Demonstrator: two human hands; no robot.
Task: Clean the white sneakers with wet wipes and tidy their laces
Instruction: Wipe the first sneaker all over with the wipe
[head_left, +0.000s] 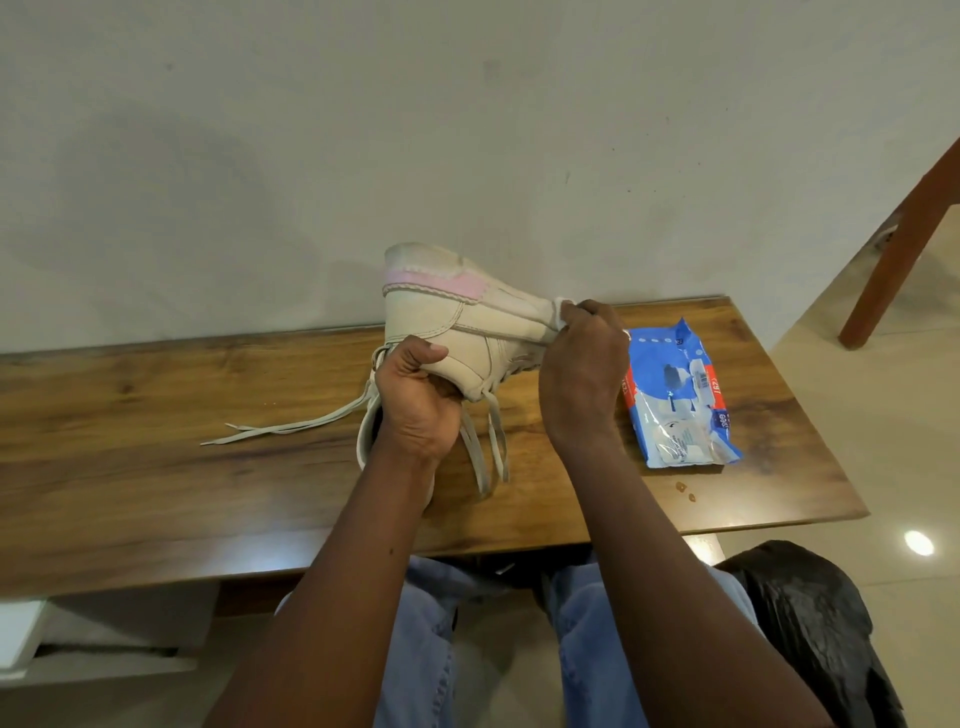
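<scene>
A white sneaker (457, 317) with a pink band near its sole is held on its side above the wooden table (156, 415), sole toward the wall. My left hand (415, 400) grips it at the opening, thumb on the upper. My right hand (582, 364) pinches a white wet wipe (560, 312) against the shoe's toe end. Loose laces (291, 427) trail left on the table, and others hang below the shoe. A second sneaker (366, 431) lies mostly hidden behind my left wrist.
A blue and white pack of wet wipes (680, 400) lies on the table right of my right hand. A black plastic bag (810, 623) sits on the floor at lower right. A wooden furniture leg (904, 244) slants at far right. The wall stands directly behind the table.
</scene>
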